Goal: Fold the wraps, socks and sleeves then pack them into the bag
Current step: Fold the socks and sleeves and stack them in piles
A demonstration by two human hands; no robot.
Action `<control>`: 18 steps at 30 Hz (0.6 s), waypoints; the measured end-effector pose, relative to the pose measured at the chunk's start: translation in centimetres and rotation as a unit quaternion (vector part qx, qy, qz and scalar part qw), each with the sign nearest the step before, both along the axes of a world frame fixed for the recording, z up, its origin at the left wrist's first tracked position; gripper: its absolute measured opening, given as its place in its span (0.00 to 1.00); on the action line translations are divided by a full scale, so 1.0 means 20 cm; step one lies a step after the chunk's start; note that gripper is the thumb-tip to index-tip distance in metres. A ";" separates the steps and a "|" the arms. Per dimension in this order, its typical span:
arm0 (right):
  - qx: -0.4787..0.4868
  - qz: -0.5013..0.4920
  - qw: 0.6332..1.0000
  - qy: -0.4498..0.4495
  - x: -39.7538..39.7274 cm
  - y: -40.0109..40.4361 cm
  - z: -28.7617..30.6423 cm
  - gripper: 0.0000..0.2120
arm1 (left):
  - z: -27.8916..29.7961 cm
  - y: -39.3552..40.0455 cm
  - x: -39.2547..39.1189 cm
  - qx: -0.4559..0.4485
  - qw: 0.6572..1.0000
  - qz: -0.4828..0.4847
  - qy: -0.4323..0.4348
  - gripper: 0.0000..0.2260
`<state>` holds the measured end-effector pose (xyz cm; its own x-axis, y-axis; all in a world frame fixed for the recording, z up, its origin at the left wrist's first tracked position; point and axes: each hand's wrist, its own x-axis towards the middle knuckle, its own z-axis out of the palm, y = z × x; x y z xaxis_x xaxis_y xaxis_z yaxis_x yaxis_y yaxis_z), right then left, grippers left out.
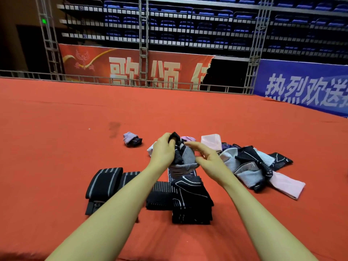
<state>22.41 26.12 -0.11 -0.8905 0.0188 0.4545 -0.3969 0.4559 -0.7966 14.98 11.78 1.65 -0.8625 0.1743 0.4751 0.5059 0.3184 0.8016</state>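
Note:
My left hand [162,150] grips the top of a black and grey sock [185,157] held above the red carpet. My right hand [206,156] pinches the same sock from its right side. Below them lies a folded black sleeve with white lines [190,202]. Two folded black wraps with grey stripes [105,182] lie at the left. A rolled purple and black sock [131,139] sits further back. A loose pile of grey, black and pink sleeves [254,164] lies at the right. No bag is in view.
The red carpet [56,138] covers a wide raised stage. A low metal rail [113,81] runs along its far edge, with banners and blue seats behind it.

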 end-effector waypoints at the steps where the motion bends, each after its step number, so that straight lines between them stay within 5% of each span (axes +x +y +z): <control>1: -0.004 0.013 1.000 -0.012 0.00 0.00 -0.01 0.29 | -0.02 0.00 0.00 -0.009 1.000 0.004 -0.007 0.08; 6: 0.034 0.047 0.996 -0.066 -0.01 0.01 -0.02 0.20 | -0.10 -0.02 -0.04 -0.016 0.998 0.038 -0.045 0.09; 11: -0.030 -0.002 0.997 -0.071 -0.06 0.06 -0.05 0.05 | -0.08 -0.06 -0.12 0.025 0.996 0.073 -0.046 0.09; 18: -0.089 -0.227 0.969 0.051 -0.24 0.09 -0.05 0.18 | -0.04 0.01 -0.29 0.040 0.995 0.087 -0.024 0.10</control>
<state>17.55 27.91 -1.12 -0.7233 0.4834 0.4932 -0.2689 0.4607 -0.8459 9.19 11.97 0.84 -0.8988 -0.0159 0.4381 0.4084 0.3327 0.8500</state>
